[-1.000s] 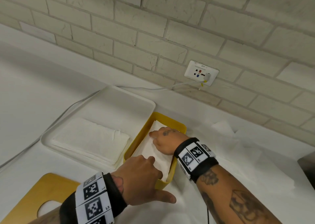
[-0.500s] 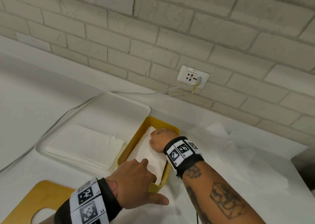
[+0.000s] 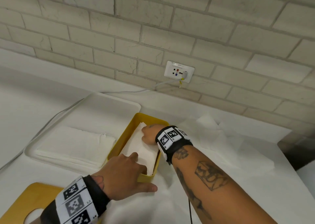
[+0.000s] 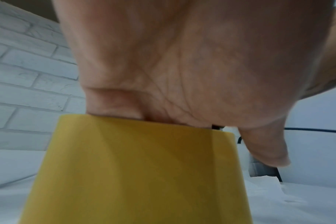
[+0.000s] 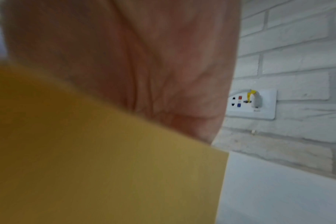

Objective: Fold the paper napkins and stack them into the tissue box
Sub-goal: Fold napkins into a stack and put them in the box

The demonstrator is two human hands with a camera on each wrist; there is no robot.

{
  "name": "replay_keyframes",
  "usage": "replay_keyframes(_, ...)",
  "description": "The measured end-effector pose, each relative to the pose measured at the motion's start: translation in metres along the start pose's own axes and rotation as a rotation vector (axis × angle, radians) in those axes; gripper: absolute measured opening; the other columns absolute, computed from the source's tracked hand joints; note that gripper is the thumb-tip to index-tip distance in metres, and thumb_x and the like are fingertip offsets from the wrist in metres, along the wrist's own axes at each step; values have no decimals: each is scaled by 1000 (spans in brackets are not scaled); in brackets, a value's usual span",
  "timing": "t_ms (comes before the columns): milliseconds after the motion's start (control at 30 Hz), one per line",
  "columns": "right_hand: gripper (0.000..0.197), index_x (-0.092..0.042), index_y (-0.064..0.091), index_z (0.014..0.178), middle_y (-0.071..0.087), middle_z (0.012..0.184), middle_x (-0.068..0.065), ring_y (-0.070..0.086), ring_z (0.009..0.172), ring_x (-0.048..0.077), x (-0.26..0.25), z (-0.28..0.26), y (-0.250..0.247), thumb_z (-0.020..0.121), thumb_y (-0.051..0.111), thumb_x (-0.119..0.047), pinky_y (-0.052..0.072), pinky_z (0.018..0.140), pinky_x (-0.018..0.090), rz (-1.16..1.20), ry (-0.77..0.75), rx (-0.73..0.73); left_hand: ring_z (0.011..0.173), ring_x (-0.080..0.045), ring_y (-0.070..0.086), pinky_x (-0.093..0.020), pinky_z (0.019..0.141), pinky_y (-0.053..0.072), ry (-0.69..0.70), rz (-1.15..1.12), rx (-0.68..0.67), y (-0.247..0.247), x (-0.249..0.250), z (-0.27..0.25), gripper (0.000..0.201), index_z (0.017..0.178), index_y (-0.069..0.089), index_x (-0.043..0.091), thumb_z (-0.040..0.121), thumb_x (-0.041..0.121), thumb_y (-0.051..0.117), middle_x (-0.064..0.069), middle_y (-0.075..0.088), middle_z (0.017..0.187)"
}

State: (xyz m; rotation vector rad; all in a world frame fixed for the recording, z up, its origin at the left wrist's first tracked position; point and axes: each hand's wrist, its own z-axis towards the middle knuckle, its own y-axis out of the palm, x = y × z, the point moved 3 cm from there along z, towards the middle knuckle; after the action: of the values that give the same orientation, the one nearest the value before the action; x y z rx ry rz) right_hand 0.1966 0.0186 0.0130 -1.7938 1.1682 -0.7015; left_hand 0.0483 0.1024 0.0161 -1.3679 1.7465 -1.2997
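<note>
The yellow tissue box (image 3: pixel 132 126) stands open on the white counter, with a folded white napkin (image 3: pixel 138 148) lying inside. My left hand (image 3: pixel 126 170) reaches over the near end wall; its fingers dip inside onto the napkin and its thumb (image 3: pixel 148 189) lies outside. In the left wrist view, the left hand (image 4: pixel 163 68) shows its fingers vanishing behind the yellow box wall (image 4: pixel 140 166). My right hand (image 3: pixel 149 136) presses down on the napkin at the far end. The box wall (image 5: pixel 86 151) hides the fingertips of the right hand (image 5: pixel 134 60).
A white tray (image 3: pixel 117 104) left of the box holds a stack of flat napkins (image 3: pixel 75 145). A yellow lid with a cut-out (image 3: pixel 29 200) lies at the lower left. Loose unfolded napkins (image 3: pixel 221 147) spread to the right. A wall socket (image 3: pixel 179 71) feeds a cable (image 3: pixel 51 120).
Both hands stay in the box on the napkin. The left fingers have sunk a little deeper and the right hand has drawn slightly toward the far end.
</note>
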Motion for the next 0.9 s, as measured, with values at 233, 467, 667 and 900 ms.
replay_keyframes(233,41,-20,52,141,49,144,9,45,134,28,66,-91,-26,102,47,-31,38,109,37,379,5,451,113,-3,56,-23,98,46,1,-251,171,-10,-18,-13,121,133,56,44,45,108,5,22,47,133)
replay_keyframes(467,54,-26,39,151,36,156,9,39,142,28,203,-133,57,100,54,-36,36,111,35,413,345,201,99,26,45,-4,76,39,197,-313,589,-23,39,-36,61,113,68,44,84,85,33,28,55,124)
replay_keyframes(667,63,-36,37,147,35,145,-1,33,139,26,220,-150,116,87,55,-48,39,111,44,362,293,79,119,8,52,-4,98,36,256,-334,422,12,109,-13,67,125,63,46,84,85,26,32,50,130)
replay_keyframes(900,54,-34,37,143,33,141,-3,30,134,25,193,-211,154,92,52,-41,41,105,47,298,120,23,114,-5,63,-22,91,52,108,-237,196,57,134,13,54,124,65,43,86,73,42,22,59,130)
